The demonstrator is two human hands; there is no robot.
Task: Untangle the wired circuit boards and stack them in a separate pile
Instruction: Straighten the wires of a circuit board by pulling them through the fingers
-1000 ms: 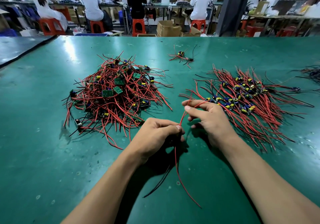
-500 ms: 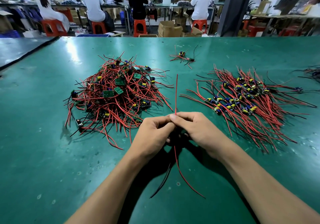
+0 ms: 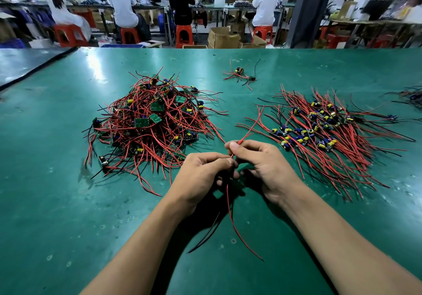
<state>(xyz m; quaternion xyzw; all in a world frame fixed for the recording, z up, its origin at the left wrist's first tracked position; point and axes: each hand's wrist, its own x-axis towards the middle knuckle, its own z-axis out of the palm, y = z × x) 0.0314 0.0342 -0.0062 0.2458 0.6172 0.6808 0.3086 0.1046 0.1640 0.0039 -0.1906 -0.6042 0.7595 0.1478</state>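
A tangled heap of wired circuit boards [image 3: 150, 125] with red and black leads lies left of centre on the green table [image 3: 57, 203]. To the right spreads the sorted pile of boards [image 3: 319, 132], its wires laid roughly parallel. My left hand [image 3: 201, 176] grips one wired board, hidden inside its fingers; red and black leads [image 3: 230, 214] hang below it. My right hand [image 3: 262, 166] pinches a red wire [image 3: 251, 127] of that board, which runs up and to the right. The two hands touch at the fingertips.
A small loose clump of boards [image 3: 239, 74] lies far back at centre. More wired boards [image 3: 411, 94] show at the right edge. Beyond the table's far edge are cardboard boxes [image 3: 222, 37], red stools and seated people at other benches.
The red wire, which stood straight up half a second ago, now leans to the right. My right hand has shifted slightly right, its pinch higher on the wire. The left hand stays put.
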